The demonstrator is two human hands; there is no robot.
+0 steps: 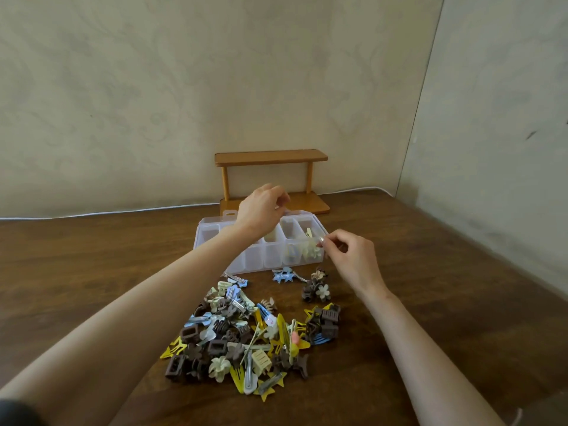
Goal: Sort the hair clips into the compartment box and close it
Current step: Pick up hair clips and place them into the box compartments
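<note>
Brown wooden table under us: our right hand pinches a small clip over the right front corner of the open compartment box. Our left hand curls above its far rim; whether it grips anything we cannot tell. Unsorted hair clips lie piled nearer us.

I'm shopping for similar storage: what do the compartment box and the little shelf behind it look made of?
The compartment box looks like translucent, whitish plastic: the clips inside show blurred through its front wall. The two-tier shelf looks like wood or wood-look board, warm brown with a smooth satin sheen; its grain is too faint to confirm.
</note>
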